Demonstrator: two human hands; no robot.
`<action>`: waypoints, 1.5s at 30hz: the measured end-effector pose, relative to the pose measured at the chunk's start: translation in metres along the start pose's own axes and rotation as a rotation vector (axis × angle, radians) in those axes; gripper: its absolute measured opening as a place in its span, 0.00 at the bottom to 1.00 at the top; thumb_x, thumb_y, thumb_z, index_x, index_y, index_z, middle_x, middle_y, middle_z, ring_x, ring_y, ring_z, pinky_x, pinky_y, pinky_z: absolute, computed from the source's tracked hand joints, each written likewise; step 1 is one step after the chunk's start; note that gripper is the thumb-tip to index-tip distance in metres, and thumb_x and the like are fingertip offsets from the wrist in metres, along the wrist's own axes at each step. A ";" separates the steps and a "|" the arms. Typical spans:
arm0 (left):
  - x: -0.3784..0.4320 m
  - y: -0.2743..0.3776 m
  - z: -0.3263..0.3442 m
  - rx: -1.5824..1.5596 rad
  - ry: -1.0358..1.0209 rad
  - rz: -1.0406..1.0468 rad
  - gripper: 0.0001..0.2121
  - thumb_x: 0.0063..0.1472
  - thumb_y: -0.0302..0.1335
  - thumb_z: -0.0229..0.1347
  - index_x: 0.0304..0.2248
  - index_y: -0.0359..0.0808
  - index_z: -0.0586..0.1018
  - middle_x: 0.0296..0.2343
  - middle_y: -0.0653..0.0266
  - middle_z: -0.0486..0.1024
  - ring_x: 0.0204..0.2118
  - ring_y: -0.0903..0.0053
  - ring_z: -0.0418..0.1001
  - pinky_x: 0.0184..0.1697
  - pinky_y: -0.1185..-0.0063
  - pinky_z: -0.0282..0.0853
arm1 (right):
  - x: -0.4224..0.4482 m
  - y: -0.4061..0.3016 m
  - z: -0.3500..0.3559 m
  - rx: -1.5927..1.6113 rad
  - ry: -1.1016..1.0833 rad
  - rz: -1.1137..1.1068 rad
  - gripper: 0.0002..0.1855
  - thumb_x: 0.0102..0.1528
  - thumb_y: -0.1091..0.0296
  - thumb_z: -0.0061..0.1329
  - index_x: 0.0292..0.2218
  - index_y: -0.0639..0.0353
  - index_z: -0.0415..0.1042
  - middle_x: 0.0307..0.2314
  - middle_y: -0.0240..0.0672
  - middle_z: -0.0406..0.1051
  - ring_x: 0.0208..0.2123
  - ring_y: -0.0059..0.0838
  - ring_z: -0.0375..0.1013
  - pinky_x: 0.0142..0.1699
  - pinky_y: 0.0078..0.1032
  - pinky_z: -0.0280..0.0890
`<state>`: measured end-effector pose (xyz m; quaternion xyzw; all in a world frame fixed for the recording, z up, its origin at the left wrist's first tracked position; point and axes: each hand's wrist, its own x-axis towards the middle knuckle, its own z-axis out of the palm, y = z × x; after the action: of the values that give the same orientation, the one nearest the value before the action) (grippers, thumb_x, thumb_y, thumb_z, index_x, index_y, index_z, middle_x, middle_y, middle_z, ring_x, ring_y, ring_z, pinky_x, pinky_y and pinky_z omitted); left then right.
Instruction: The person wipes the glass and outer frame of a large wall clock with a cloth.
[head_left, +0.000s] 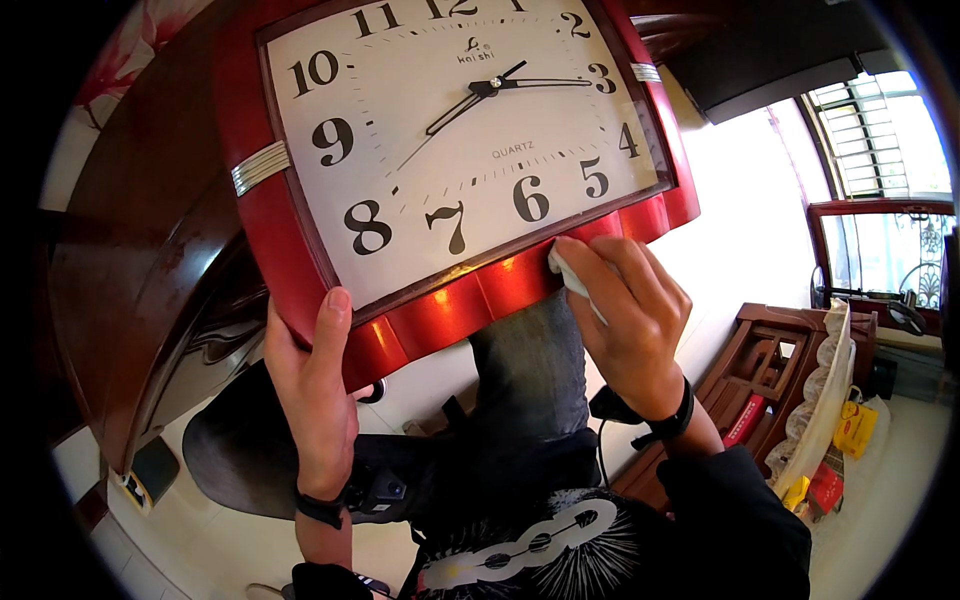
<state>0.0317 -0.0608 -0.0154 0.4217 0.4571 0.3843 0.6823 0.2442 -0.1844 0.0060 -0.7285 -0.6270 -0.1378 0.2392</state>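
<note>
A wall clock (420, 142) with a glossy red frame and a white dial fills the upper middle of the view, tilted, its face towards me. My left hand (319, 405) grips the frame's lower left corner, thumb on the front. In my right hand (634, 322) a folded white cloth (576, 281) is pinched, pressed against the bottom edge of the red frame right of its middle. Most of the cloth is hidden by my fingers. Silver ribbed trim (260, 168) crosses the frame's left side.
Dark polished wooden furniture (142, 225) stands at the left behind the clock. My jeans-clad leg (529, 367) is below it. At the right are a carved wooden bench (720, 409), a yellow bag (855, 427) and a barred window (862, 135).
</note>
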 end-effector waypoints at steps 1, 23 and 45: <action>0.000 0.000 0.000 -0.001 0.001 -0.004 0.19 0.64 0.29 0.55 0.51 0.28 0.69 0.44 0.62 0.72 0.44 0.81 0.69 0.51 0.80 0.64 | -0.005 -0.002 -0.001 -0.001 -0.009 0.008 0.22 0.36 0.79 0.57 0.37 0.60 0.77 0.28 0.30 0.68 0.24 0.27 0.69 0.27 0.24 0.65; -0.006 0.002 0.009 0.052 0.030 -0.008 0.17 0.65 0.33 0.54 0.49 0.33 0.68 0.35 0.68 0.71 0.25 0.88 0.71 0.11 0.89 0.60 | -0.022 -0.051 0.020 0.177 0.123 0.164 0.19 0.38 0.78 0.57 0.37 0.66 0.77 0.27 0.33 0.70 0.25 0.27 0.72 0.27 0.22 0.67; -0.009 0.001 0.007 0.048 0.034 0.006 0.18 0.64 0.31 0.55 0.49 0.31 0.70 0.40 0.66 0.73 0.37 0.85 0.70 0.38 0.87 0.69 | -0.008 -0.056 0.021 0.018 0.111 0.143 0.18 0.40 0.77 0.56 0.37 0.56 0.79 0.27 0.30 0.68 0.23 0.25 0.72 0.26 0.23 0.66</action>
<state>0.0356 -0.0697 -0.0099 0.4329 0.4764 0.3822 0.6630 0.1859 -0.1746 -0.0056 -0.7604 -0.5605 -0.1550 0.2893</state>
